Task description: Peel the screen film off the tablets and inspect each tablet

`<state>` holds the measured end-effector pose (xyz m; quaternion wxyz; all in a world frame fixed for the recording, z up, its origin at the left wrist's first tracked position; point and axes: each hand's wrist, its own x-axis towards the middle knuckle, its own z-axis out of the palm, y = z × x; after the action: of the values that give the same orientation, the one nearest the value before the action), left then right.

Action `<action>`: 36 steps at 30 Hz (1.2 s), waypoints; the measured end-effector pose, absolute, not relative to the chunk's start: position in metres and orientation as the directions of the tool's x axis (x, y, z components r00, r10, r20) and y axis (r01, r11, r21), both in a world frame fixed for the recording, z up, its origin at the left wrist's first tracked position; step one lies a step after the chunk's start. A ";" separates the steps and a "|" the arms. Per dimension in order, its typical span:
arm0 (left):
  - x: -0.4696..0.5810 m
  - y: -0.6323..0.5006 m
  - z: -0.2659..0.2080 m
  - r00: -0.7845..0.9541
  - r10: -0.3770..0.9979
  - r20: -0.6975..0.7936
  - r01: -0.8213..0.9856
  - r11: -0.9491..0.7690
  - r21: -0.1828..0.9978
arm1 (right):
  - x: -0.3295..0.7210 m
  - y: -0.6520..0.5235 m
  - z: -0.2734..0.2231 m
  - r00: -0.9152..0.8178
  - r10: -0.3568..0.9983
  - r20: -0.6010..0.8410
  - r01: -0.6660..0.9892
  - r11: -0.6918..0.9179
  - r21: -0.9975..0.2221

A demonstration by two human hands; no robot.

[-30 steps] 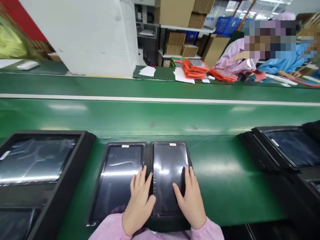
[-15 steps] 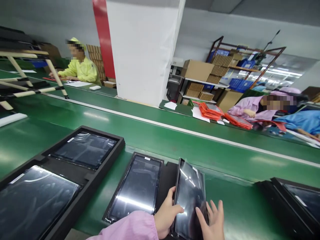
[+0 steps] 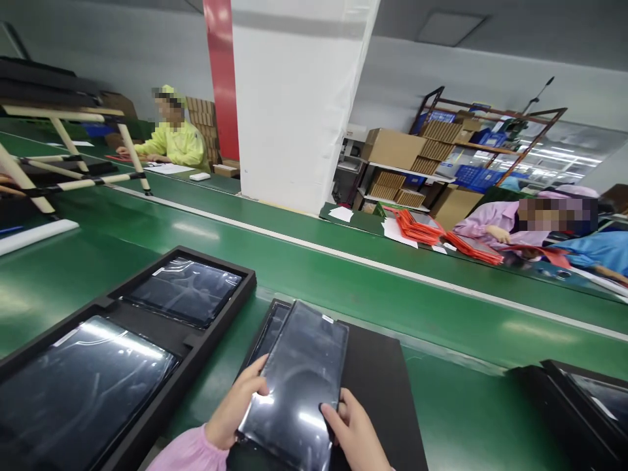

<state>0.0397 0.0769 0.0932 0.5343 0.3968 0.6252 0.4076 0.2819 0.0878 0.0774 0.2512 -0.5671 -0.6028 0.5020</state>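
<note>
A dark, glossy tablet-like screen panel (image 3: pixel 299 386) with a small white label near its top edge is held up between my two hands. My left hand (image 3: pixel 240 399) grips its left edge, thumb on the face. On the lower right edge, my right hand (image 3: pixel 356 425) is closed with its thumb pressed on the glass. Behind the held panel, a second screen panel (image 3: pixel 273 330) is partly covered. Both are above a black foam tray (image 3: pixel 383 386), whose right part shows bare.
To the left, a black foam tray (image 3: pixel 196 356) holds two screen panels. Stacked black trays (image 3: pixel 564 405) stand at the right edge. A green conveyor belt (image 3: pixel 314 268) runs across. Beyond it are orange-red sleeves (image 3: pixel 419 226), a worker in yellow (image 3: pixel 184 140) and one in pink (image 3: pixel 495 219).
The held screen panel has moved left, from the tray's right part to over the other panel, and now faces me more. Both hands moved with it; the right fingers have closed on its edge.
</note>
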 end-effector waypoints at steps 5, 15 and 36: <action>0.012 0.072 0.071 -0.302 0.935 -0.188 0.292 0.278 0.915 | 0.249 0.106 0.093 -0.245 0.943 -0.223 0.830 0.086 -0.550; 0.016 0.070 0.073 -0.319 0.919 -0.232 0.390 0.350 0.852 | 0.226 0.100 0.111 -0.181 0.937 -0.298 0.980 0.148 -0.132; 0.033 0.107 0.121 0.038 0.922 -0.386 -0.203 0.385 0.900 | 0.270 0.115 0.092 -0.110 0.966 -0.233 0.770 -0.065 -0.634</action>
<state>0.0334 0.1073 0.1214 0.6376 0.3358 0.5350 0.4411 0.2704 0.1149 0.0917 0.1479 -0.6504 -0.6675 0.3310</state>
